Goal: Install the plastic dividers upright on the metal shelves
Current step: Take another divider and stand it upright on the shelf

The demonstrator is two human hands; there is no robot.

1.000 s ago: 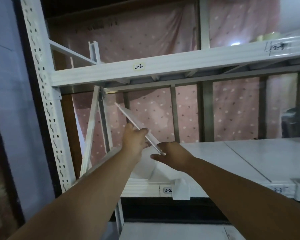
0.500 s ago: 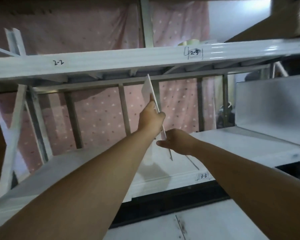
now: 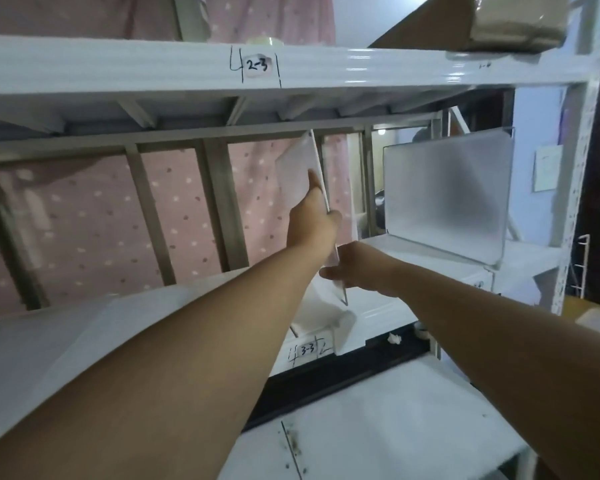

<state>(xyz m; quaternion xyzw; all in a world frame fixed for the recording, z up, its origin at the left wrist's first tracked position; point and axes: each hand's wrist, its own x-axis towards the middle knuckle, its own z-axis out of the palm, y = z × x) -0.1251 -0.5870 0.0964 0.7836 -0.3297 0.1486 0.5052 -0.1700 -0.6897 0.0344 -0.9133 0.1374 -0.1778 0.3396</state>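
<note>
The white metal shelf (image 3: 413,251) fills your view from 9 o'clock across to 3, with the upper shelf beam (image 3: 187,67) marked 2-3 running over it at 12. At 2 o'clock a frosted divider (image 3: 444,195) already stands upright on the shelf, its base over the front lip.

The divider (image 3: 300,168) you are fitting sits just right of centre, seen nearly edge-on. Its long axis runs from the underside of the upper shelf at 12 down toward the front lip near the 3-3 label (image 3: 307,349) at 6, top leaning a little left — not yet plumb, I'd judge.

Your left hand (image 3: 312,220) is the higher and farther one, fingers closed around the panel's middle with one finger laid up its face. Your right hand (image 3: 357,268) is nearer you, pinching the lower front edge. The bottom end lies just below that hand, so I'd expect the right to steer it onto the lip while the left steadies the top.
</note>
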